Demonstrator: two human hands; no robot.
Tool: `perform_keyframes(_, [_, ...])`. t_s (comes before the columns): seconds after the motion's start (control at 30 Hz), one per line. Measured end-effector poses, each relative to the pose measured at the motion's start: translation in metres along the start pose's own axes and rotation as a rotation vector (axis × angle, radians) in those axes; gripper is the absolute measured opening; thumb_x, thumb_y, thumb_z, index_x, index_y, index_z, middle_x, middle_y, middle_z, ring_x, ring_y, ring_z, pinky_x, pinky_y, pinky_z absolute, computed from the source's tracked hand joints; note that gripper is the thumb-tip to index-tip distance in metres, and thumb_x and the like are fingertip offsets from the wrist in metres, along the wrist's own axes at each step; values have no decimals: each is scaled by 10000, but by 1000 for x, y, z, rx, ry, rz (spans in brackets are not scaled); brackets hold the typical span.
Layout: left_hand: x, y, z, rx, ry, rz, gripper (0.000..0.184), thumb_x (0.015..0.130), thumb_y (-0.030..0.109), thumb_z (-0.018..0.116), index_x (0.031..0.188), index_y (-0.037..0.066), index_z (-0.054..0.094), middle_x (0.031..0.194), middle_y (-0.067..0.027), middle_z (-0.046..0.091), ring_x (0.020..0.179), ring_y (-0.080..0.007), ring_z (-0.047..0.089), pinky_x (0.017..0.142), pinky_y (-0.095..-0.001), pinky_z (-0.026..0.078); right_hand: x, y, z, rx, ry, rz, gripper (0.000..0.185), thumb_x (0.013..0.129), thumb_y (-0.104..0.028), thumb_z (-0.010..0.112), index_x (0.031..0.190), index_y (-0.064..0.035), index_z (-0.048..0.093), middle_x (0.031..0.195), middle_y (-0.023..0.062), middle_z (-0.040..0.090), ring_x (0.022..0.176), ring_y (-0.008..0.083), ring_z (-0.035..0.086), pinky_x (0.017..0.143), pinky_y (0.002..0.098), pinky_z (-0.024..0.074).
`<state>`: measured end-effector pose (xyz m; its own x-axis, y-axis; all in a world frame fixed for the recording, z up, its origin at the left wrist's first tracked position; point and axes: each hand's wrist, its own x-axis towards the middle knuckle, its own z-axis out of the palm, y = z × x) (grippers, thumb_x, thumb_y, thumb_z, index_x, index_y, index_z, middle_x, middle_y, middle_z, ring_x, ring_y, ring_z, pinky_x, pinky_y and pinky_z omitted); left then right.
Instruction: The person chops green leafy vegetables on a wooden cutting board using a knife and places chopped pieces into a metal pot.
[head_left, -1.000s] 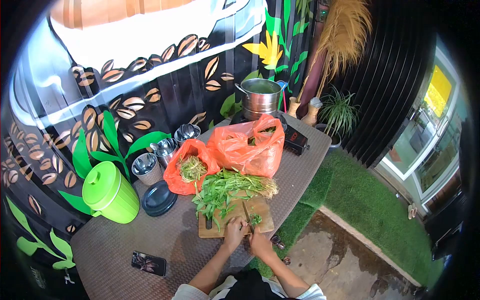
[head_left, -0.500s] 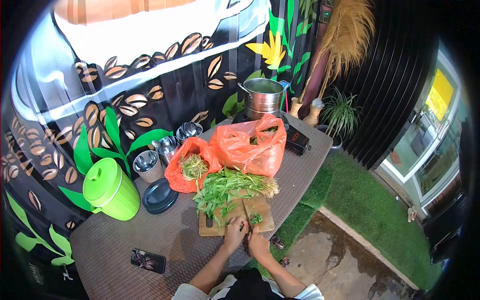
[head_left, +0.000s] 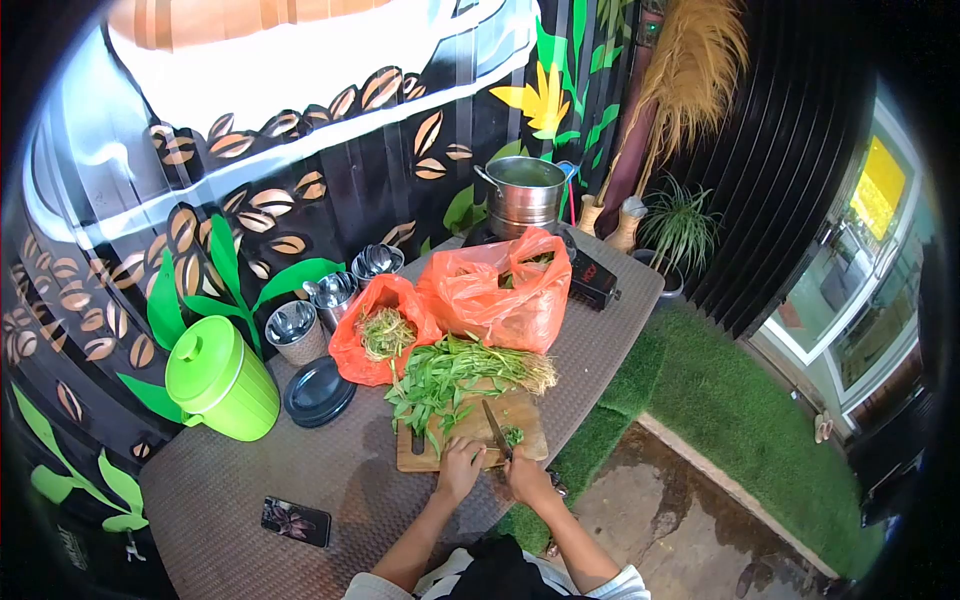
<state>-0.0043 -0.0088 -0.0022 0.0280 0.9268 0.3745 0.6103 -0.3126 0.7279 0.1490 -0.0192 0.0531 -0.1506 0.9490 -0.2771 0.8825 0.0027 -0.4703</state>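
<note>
The leafy greens [head_left: 450,375] lie across the upper edge of the cutting board [head_left: 432,459] at lower centre, probably to stay in reach while leaving room for cutting. The right hand [head_left: 528,480] is closed round the knife [head_left: 497,430], while the left hand [head_left: 461,468] curls low over the board, its grip unclear; both forearms angle up from the bottom of the frame.

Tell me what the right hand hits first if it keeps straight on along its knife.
Knife leads the right hand; beyond its tip, the pile of leafy greens looks first in line. Blade height above the board is unclear, so it might pass over the nearest leaves.
</note>
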Motion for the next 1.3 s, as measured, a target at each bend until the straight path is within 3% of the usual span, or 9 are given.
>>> perform_keyframes(0.23, [4,-1,9,-3,34,-19,50,729,46,643,753,18,610,787,-105,594,798,-282,548,712,-379,454,-10,-13,17,41,62,95,290,903,-238,422,1017,28,408,819,312,600,794,479,590,706,542,472])
perform_keyframes(0.43, [1,0,13,-124,106,-99,95,657,9,672,723,22,604,696,-82,582,709,-258,547,676,-364,447,1,7,17,32,96,-71,302,906,-252,426,1032,21,392,784,297,606,733,456,606,650,537,482])
perform_keyframes(0.5, [1,0,14,-143,135,-105,107,641,5,679,709,24,599,677,-71,577,689,-249,545,662,-357,446,-14,-3,18,11,68,-6,304,908,-249,423,1037,24,388,781,298,605,733,454,605,648,538,479])
perform_keyframes(0.57, [1,-1,13,-137,140,-100,104,644,5,679,705,27,598,676,-70,577,685,-246,545,657,-354,446,-16,-9,22,-11,43,62,306,910,-246,420,1043,27,383,779,298,603,733,452,605,646,540,475])
perform_keyframes(0.63, [2,2,13,-133,141,-95,101,647,5,678,701,29,597,675,-70,576,681,-244,545,652,-350,446,-6,-6,29,-11,152,-11,302,908,-244,426,1033,28,387,766,294,603,731,452,606,654,537,479])
perform_keyframes(0.77, [-1,5,12,-134,159,-76,89,662,8,674,704,36,601,673,-67,576,678,-241,545,644,-349,444,4,6,25,17,125,-58,291,903,-244,440,1022,17,389,751,290,605,719,453,609,651,541,480])
perform_keyframes(0.97, [-1,1,12,-140,161,-67,77,676,22,674,710,38,607,677,-68,578,679,-242,546,641,-351,445,-8,-11,31,18,78,81,276,904,-240,436,999,15,392,769,298,604,738,470,601,653,540,479])
perform_keyframes(1.17, [-2,-2,14,-133,148,-72,75,682,27,676,718,34,611,687,-70,582,694,-242,548,646,-349,446,-9,-13,24,26,139,-38,285,903,-245,440,1018,7,376,785,303,607,763,463,609,660,531,488])
perform_keyframes(1.3, [-2,0,11,-139,154,-58,74,686,23,673,731,31,615,692,-71,585,697,-246,547,649,-350,446,-4,-17,32,24,97,63,288,906,-247,435,1019,12,379,780,294,610,754,465,607,666,527,487])
